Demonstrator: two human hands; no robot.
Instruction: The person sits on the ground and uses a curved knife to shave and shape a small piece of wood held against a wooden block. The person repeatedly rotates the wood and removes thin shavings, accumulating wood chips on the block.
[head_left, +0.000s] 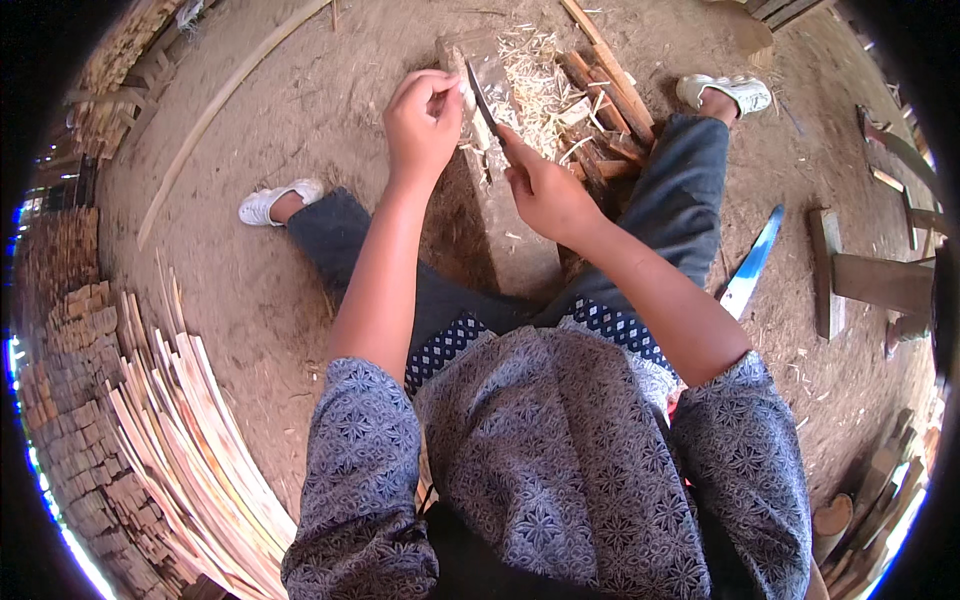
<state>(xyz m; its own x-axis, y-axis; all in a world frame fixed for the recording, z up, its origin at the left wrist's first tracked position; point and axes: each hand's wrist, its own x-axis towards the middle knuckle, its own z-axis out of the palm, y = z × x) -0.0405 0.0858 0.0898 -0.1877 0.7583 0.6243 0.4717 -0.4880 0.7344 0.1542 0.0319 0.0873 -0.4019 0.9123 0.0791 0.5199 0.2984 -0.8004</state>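
Observation:
My right hand (548,195) is closed around the handle of a knife (481,97), whose dark narrow blade points away from me and slightly left. My left hand (425,125) is pinched closed just left of the blade, on a small pale piece (466,88) that looks like wood. The fingers cover most of that piece, so its full shape is hidden. Under both hands runs a wooden plank bench (517,250), set between my spread legs. Curly wood shavings (530,80) are heaped on its far end, to the right of the blade.
Brown wooden sticks (622,95) lie right of the shavings. A long blade with a blue part (757,255) lies on the ground beyond my right leg. Bundled pale strips (205,430) and stacked wood pieces (70,380) stand at left. A wooden stool-like frame (870,277) is at right.

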